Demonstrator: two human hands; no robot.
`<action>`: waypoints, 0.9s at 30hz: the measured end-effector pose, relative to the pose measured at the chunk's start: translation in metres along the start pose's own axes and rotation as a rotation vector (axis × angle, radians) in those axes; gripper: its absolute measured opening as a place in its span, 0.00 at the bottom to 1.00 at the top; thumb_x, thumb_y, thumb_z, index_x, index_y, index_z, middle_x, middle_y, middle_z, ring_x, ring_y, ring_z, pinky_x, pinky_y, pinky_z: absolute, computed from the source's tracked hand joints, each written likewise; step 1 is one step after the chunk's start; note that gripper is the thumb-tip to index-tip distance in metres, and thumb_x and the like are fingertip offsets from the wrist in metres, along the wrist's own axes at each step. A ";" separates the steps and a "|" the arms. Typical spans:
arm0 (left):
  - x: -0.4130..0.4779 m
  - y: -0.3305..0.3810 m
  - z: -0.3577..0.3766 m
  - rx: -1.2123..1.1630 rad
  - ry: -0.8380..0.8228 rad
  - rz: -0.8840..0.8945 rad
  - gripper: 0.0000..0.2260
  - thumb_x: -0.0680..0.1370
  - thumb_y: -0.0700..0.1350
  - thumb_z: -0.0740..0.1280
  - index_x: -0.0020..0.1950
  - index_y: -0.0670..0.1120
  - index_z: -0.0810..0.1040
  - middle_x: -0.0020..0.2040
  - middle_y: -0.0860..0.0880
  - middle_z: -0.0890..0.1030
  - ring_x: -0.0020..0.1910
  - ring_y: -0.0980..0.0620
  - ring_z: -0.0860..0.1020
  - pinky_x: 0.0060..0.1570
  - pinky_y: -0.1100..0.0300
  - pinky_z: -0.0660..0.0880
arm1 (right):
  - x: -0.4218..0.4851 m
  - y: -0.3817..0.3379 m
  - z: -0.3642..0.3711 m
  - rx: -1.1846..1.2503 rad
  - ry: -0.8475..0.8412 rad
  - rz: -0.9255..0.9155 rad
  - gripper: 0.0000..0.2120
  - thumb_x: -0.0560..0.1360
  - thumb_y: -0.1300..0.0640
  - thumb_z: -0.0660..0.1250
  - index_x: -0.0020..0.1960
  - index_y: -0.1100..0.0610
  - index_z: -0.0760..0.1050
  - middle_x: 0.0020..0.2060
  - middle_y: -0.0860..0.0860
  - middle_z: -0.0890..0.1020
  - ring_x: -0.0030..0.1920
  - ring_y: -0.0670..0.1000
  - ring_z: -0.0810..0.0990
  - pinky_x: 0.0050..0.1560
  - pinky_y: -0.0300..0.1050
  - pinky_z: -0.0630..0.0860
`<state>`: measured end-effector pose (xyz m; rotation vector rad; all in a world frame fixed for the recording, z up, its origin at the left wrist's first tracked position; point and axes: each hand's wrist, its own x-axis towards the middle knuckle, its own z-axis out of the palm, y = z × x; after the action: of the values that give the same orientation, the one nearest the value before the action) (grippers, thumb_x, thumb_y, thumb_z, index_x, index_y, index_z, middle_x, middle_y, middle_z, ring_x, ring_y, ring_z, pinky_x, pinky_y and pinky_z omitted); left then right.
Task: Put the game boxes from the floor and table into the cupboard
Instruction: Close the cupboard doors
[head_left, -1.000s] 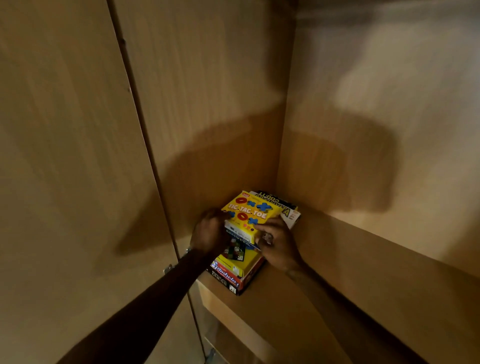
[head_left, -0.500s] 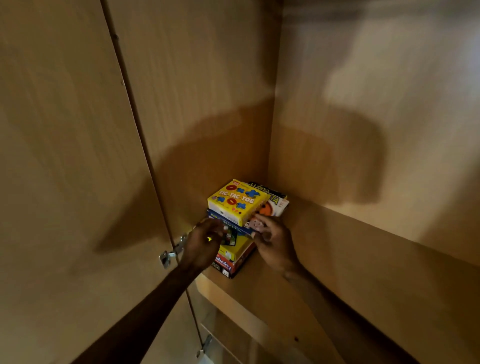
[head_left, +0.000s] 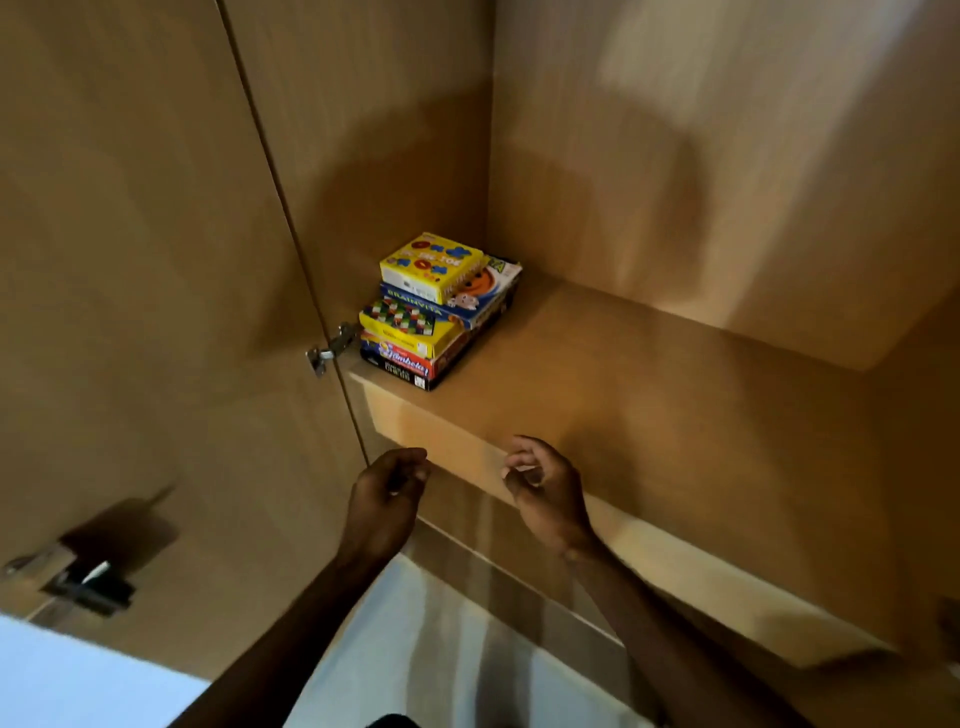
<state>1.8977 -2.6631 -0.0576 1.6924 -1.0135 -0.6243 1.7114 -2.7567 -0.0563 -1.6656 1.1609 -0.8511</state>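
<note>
A stack of several game boxes (head_left: 434, 317) stands in the back left corner of the cupboard shelf (head_left: 649, 395). A yellow Tic-Tac-Toe box (head_left: 430, 266) lies on top, over a blue Brainvita box (head_left: 441, 309) and a red and black box (head_left: 402, 364) at the bottom. My left hand (head_left: 387, 499) and my right hand (head_left: 545, 486) hover in front of the shelf's front edge, well below the stack. Both hold nothing, with fingers loosely curled and apart.
The open cupboard door (head_left: 130, 312) stands at the left, with a metal hinge (head_left: 330, 348) beside the stack and another fitting (head_left: 78, 577) lower down. The shelf stretches to the right of the boxes. A pale floor (head_left: 441, 649) shows below.
Both hands have let go of the stack and pulled back toward me, below the shelf edge. The boxes stay stacked in the corner.
</note>
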 end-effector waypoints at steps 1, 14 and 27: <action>-0.018 -0.001 -0.003 -0.001 -0.016 -0.002 0.10 0.78 0.39 0.67 0.53 0.55 0.80 0.51 0.52 0.84 0.51 0.53 0.82 0.54 0.49 0.79 | -0.022 0.001 0.000 -0.002 0.012 0.005 0.16 0.74 0.62 0.69 0.61 0.52 0.76 0.44 0.45 0.82 0.43 0.41 0.80 0.45 0.33 0.74; -0.219 -0.036 -0.101 -0.021 -0.193 0.087 0.09 0.79 0.41 0.67 0.57 0.49 0.80 0.52 0.56 0.84 0.52 0.59 0.81 0.55 0.59 0.78 | -0.276 -0.032 0.031 0.009 0.240 0.053 0.17 0.74 0.63 0.70 0.61 0.55 0.76 0.40 0.44 0.82 0.43 0.43 0.80 0.46 0.28 0.73; -0.438 0.028 -0.056 -0.004 -0.475 0.222 0.09 0.79 0.41 0.67 0.58 0.49 0.79 0.49 0.58 0.81 0.48 0.63 0.79 0.49 0.64 0.75 | -0.547 -0.035 -0.055 -0.020 0.463 0.129 0.15 0.75 0.63 0.68 0.61 0.54 0.76 0.44 0.47 0.83 0.46 0.42 0.81 0.50 0.33 0.76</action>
<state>1.7094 -2.2632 -0.0405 1.4281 -1.5094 -0.9012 1.4987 -2.2494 -0.0256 -1.4277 1.5737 -1.1825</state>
